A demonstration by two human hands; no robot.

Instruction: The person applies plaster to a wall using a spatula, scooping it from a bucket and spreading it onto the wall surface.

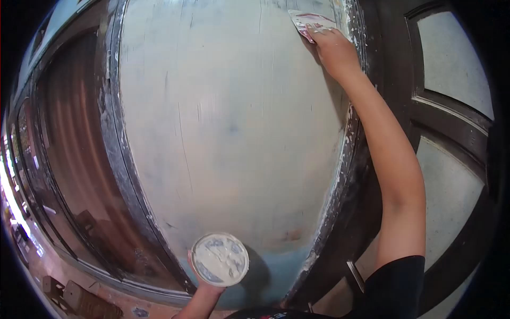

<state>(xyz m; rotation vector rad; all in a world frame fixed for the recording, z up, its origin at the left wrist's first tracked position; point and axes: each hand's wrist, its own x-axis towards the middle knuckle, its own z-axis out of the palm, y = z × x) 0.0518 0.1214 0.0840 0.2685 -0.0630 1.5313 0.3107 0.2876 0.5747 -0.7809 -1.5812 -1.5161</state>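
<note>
Near the top right of a pale, streaked panel (228, 138), my right hand (336, 50) grips a flat scraper (311, 22) whose blade lies against the surface. Whitish paste is smeared on the scraper and on the fingers. Low in front of the panel, my left hand (204, 282) holds a round tub (220, 259) from its left side and below. Whitish paste coats the inside of the tub. Thin vertical cracks and bluish patches mark the panel.
Dark frame strips spotted with white run down both sides of the panel. A dark door (390, 48) with pale panes stands at the right. Glazed dark frames with a brown curtain (79, 122) are at the left. Brown blocks (85, 303) lie on the floor, lower left.
</note>
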